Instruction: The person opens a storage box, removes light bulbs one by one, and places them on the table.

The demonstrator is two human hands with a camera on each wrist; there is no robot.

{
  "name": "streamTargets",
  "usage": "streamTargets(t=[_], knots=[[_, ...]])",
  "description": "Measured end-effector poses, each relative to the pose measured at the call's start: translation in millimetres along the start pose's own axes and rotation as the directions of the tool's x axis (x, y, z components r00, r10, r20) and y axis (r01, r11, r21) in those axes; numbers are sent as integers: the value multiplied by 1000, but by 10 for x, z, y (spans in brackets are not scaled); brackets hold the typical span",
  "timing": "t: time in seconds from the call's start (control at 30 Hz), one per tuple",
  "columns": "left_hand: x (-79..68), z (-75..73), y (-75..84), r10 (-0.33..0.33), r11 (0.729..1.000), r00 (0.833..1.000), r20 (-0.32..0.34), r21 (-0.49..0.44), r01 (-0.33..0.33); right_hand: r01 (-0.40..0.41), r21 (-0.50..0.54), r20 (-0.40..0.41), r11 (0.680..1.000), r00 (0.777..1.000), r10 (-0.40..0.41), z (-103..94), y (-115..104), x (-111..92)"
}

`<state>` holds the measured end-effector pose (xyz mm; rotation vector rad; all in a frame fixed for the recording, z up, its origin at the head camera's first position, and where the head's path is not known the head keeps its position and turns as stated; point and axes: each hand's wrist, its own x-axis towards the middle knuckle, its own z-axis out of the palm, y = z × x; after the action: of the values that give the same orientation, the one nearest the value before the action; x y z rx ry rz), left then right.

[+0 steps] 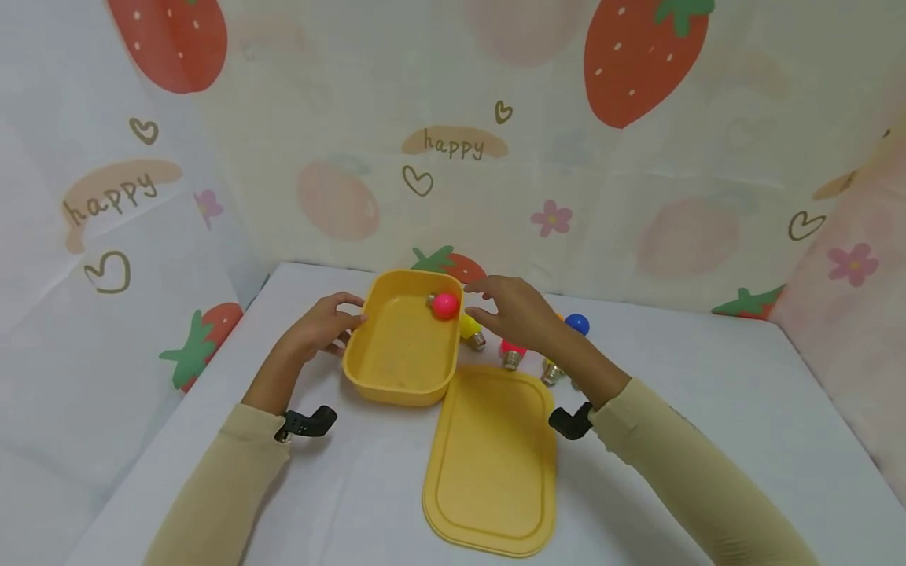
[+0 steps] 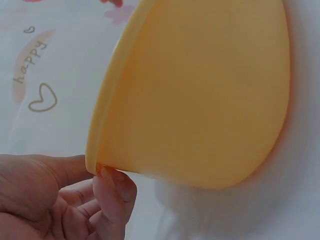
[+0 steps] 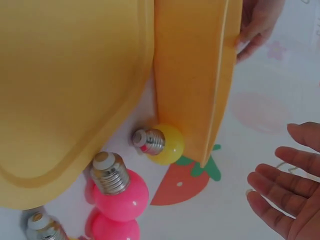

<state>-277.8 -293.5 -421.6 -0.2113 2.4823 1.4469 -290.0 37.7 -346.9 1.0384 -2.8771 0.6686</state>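
A yellow plastic box (image 1: 399, 391) stands on the table with a pink light bulb (image 1: 445, 306) lying inside, near its back right corner. My left hand (image 1: 318, 326) holds the box's left rim between thumb and fingers; the left wrist view shows this grip at the rim's edge. Just past the box's right rim hovers my right hand (image 1: 517, 310), with its fingers (image 3: 280, 192) apart and nothing in them. Below that hand, a yellow bulb (image 3: 171, 145) lies against the box wall. Beside it is another pink bulb (image 3: 122, 196), metal base toward the lid.
A flat yellow lid (image 1: 491, 464) lies in front of the box, to its right. More bulbs, among them a blue one (image 1: 577, 323), lie under and behind the right forearm, partly hidden. Patterned cloth (image 1: 453, 204) walls the table's back and sides.
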Motion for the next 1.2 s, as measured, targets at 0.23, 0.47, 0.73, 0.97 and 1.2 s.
streamTargets(t=[0.23, 0.47, 0.73, 0.97, 1.2], knots=[[-7, 25, -14, -9, 1000, 1000, -4, -12, 9, 57, -54, 53, 997, 997, -54, 111, -49, 286], [18, 29, -53, -26, 999, 1000, 0, -29, 26, 120, -207, 107, 971, 989, -100, 300, -88, 540], [20, 16, -57, -29, 999, 1000, -2, -35, 29, 86, -247, 153, 965, 987, -49, 487, -104, 755], [2, 13, -57, -32, 999, 999, -12, -45, 31, -29, -220, 197, 975, 978, 74, 654, -132, 844], [11, 30, -76, -23, 998, 1000, -10, -57, 23, 48, -395, 213, 917, 976, 40, 727, -151, 892]])
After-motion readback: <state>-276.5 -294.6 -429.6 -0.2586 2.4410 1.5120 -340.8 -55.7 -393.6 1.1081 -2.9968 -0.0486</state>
